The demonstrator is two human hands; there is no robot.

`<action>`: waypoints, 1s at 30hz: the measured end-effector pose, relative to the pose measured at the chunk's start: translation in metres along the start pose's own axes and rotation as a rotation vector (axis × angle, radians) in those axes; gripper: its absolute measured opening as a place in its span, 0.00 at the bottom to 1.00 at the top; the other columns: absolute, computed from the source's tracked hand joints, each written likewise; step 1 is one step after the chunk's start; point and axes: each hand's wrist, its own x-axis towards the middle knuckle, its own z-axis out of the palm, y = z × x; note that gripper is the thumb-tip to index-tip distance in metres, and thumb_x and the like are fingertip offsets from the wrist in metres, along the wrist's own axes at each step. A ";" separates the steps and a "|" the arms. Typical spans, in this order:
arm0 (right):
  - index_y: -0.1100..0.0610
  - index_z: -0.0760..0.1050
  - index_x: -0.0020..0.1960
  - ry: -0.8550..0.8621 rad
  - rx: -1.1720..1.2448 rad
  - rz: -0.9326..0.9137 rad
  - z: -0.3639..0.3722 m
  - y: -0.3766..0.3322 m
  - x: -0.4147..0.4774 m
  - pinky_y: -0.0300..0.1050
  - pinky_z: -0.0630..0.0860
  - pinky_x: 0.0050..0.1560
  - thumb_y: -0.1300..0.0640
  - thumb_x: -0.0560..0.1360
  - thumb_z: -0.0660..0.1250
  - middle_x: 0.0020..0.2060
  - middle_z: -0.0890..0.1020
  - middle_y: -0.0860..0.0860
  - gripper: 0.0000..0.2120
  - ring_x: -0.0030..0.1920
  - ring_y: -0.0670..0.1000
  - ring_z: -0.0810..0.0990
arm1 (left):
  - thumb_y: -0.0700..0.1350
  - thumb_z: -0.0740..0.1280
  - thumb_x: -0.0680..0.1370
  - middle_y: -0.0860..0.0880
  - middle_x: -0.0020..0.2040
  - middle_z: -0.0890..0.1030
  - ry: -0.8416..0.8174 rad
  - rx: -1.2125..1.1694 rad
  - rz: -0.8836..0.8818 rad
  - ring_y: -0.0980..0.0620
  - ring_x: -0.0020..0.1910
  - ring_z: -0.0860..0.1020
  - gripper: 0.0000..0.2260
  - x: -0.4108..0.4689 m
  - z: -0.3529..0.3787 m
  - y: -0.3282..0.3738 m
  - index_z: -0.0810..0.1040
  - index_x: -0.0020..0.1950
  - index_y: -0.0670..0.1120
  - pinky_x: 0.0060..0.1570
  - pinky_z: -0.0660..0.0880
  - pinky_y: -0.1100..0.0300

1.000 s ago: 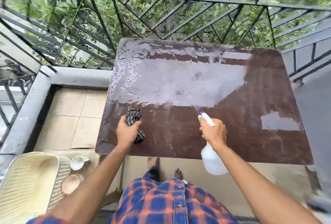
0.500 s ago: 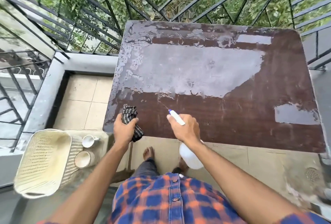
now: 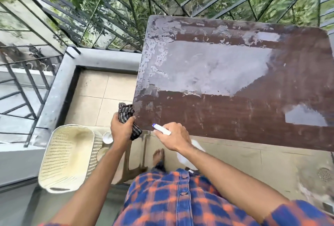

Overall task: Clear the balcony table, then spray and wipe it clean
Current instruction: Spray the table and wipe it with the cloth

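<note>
The brown balcony table (image 3: 226, 113) fills the right of the view, its top wet with grey patches of spray. My left hand (image 3: 121, 130) grips a dark striped cloth (image 3: 126, 115) just off the table's near left corner. My right hand (image 3: 173, 138) holds a white spray bottle (image 3: 189, 155) by its neck at the table's near edge. The bottle's white nozzle with a blue tip (image 3: 160, 128) points left, and its body hangs below my wrist.
A cream plastic basket (image 3: 66, 157) lies on the floor at the lower left, with two white cups (image 3: 107, 137) beside it. Black metal railing (image 3: 108, 23) borders the balcony beyond the table. A floor drain (image 3: 325, 174) sits at the right.
Both hands have drawn back toward the table's near left corner. The cloth now hangs off the corner and the spray nozzle sits at the table's edge. The view has shifted left.
</note>
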 end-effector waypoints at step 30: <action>0.59 0.82 0.38 0.667 0.344 0.756 -0.034 0.134 -0.090 0.50 0.78 0.43 0.39 0.78 0.69 0.34 0.85 0.55 0.24 0.41 0.62 0.83 | 0.43 0.74 0.74 0.51 0.47 0.81 -0.492 0.233 0.232 0.49 0.48 0.79 0.11 -0.005 0.059 0.006 0.75 0.53 0.50 0.49 0.71 0.56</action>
